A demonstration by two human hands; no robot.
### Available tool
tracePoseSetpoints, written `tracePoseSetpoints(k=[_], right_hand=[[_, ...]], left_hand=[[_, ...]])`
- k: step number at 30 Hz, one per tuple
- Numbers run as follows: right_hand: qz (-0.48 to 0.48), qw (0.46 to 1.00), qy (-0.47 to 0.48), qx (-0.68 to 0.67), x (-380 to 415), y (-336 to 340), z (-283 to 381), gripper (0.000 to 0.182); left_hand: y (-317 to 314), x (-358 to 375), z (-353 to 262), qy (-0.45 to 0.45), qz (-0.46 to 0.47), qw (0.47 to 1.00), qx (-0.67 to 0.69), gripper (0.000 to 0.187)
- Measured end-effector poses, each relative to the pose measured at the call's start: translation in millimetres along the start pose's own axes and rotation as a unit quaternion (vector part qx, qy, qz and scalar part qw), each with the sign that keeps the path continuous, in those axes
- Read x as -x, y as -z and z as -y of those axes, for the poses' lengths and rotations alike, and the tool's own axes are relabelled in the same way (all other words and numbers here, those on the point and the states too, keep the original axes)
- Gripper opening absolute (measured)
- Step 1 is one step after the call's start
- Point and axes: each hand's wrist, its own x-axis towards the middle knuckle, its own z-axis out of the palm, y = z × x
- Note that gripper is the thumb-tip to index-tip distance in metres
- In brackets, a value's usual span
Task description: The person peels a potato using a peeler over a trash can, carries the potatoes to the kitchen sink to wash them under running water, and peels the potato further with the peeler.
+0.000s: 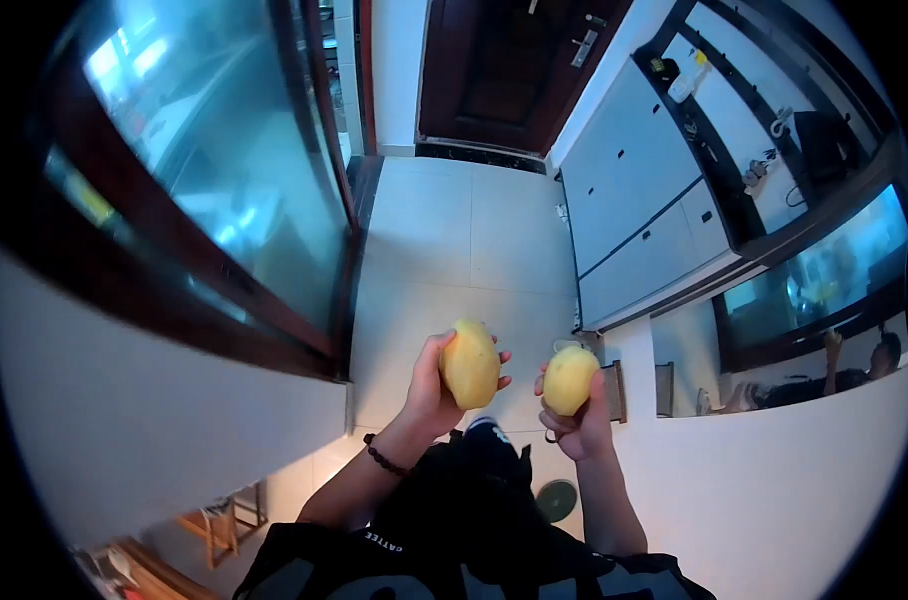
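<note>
My left hand [427, 393] is wrapped round a large peeled potato [470, 365], pale yellow with flat peel facets. Its thumb lies along the near side and the fingertips show past the far edge. In my right hand [586, 432] is a smaller, rounder peeled potato [569, 381], held between thumb and fingers. Both potatoes are upright in front of my body at about the same height, a hand's width apart. The palms behind them are hidden.
A sliding glass door [254, 180] in a dark frame stands at left. Ahead is a dark brown door [499, 75] beyond the tiled floor [434, 240]. A white cabinet [629, 185] and a wall mirror [814, 300] line the right. A wooden stool [222, 530] is behind at lower left.
</note>
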Motion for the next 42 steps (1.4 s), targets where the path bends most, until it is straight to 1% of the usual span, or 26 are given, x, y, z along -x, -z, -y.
tracePoseSetpoints(k=[1,4,6,7,10,12,13,14,15,16,17,18,20,22,23,24,26,27,31,32,34,36,38,40,41,42], right_hand=[[-0.013,1.000,0.006,-0.021,-24.4,5.0,10.6,0.084],[-0.019,0.998,0.028,-0.044,-115.4,16.9,33.5,0.084],[-0.007,0.999,0.026,-0.026,-172.7,30.2,34.9,0.084],[-0.010,0.999,0.015,-0.048,-206.8,38.9,38.8,0.082],[0.024,1.000,0.005,-0.016,-321.4,60.8,68.8,0.080],[0.062,0.998,0.014,-0.009,-403.9,69.7,99.6,0.074],[0.072,0.997,0.007,0.019,-440.2,65.0,117.3,0.071],[0.075,0.996,0.003,0.042,-476.1,55.3,131.1,0.068],[0.102,0.994,-0.023,0.005,-514.7,42.5,152.1,0.044],[0.115,0.993,-0.027,0.013,-554.0,27.8,174.5,0.044],[0.122,0.990,-0.041,0.062,-589.2,10.6,189.5,0.043],[0.130,0.984,-0.055,0.112,-626.1,-5.9,204.1,0.041],[0.182,0.970,-0.084,0.135,-695.1,-22.8,236.0,0.041],[0.227,0.955,-0.083,0.170,-765.0,-42.5,243.2,0.055],[0.243,0.951,-0.101,0.163,-800.7,-48.5,246.9,0.057],[0.254,0.947,-0.102,0.168,-837.9,-55.5,247.6,0.057],[0.259,0.939,-0.119,0.192,-905.6,-77.9,245.2,0.059],[0.276,0.933,-0.119,0.197,-930.3,-96.5,249.8,0.058],[0.288,0.911,-0.123,0.267,-1047.5,-144.6,251.7,0.053],[0.298,0.906,-0.173,0.246,-1069.8,-155.5,268.8,0.053],[0.303,0.905,-0.163,0.251,-1108.2,-186.6,279.8,0.051],[0.319,0.890,-0.201,0.256,-1167.6,-201.1,277.8,0.052],[0.333,0.883,-0.215,0.252,-1218.4,-241.9,271.0,0.051],[0.359,0.862,-0.259,0.247,-1271.6,-271.9,259.0,0.050],[0.357,0.864,-0.264,0.237,-1294.1,-291.6,248.3,0.049],[0.364,0.847,-0.295,0.249,-1328.0,-304.4,235.0,0.047]], left_hand=[[2.7,-29.0,-15.6,0.028,0.004,0.999,0.016,0.053],[-3.4,-107.8,-65.1,0.043,0.000,0.999,0.024,0.054],[7.4,-157.0,-96.4,0.034,-0.013,0.999,0.020,0.055],[13.8,-188.1,-111.3,0.037,-0.025,0.999,0.022,0.056],[20.6,-281.7,-160.2,0.010,-0.053,0.998,0.013,0.059],[9.5,-334.6,-198.6,0.002,-0.078,0.997,-0.005,0.060],[2.5,-354.6,-215.3,-0.018,-0.096,0.995,0.027,0.052],[-2.7,-372.8,-236.8,-0.030,-0.098,0.994,0.024,0.052],[-9.9,-392.4,-259.2,-0.064,-0.124,0.990,-0.002,0.049],[-18.1,-414.2,-280.1,-0.099,-0.150,0.983,-0.020,0.048],[-15.3,-429.9,-302.5,-0.115,-0.116,0.987,0.000,0.047],[-22.3,-445.6,-325.4,-0.159,-0.110,0.981,-0.034,0.047],[-41.5,-481.1,-355.8,-0.231,-0.165,0.957,-0.057,0.045],[-25.3,-523.4,-389.9,-0.255,-0.190,0.947,-0.035,0.045],[-16.9,-548.6,-408.2,-0.273,-0.209,0.939,-0.024,0.045],[-5.3,-572.2,-427.0,-0.284,-0.210,0.935,-0.020,0.045],[17.9,-610.7,-466.0,-0.246,-0.194,0.949,0.033,0.046],[23.5,-627.1,-486.1,-0.244,-0.193,0.950,0.021,0.046],[51.1,-702.5,-573.7,-0.287,-0.168,0.942,0.052,0.045],[63.9,-724.0,-595.3,-0.293,-0.163,0.940,0.061,0.046],[57.1,-748.0,-638.7,-0.308,-0.153,0.932,0.117,0.046],[45.3,-760.8,-681.8,-0.321,-0.177,0.925,0.102,0.049],[42.5,-773.0,-724.3,-0.368,-0.206,0.901,0.099,0.053],[69.4,-786.3,-758.4,-0.392,-0.214,0.889,0.100,0.052],[86.0,-796.2,-775.0,-0.393,-0.225,0.884,0.120,0.051],[104.2,-801.3,-792.7,-0.396,-0.236,0.877,0.135,0.050]])
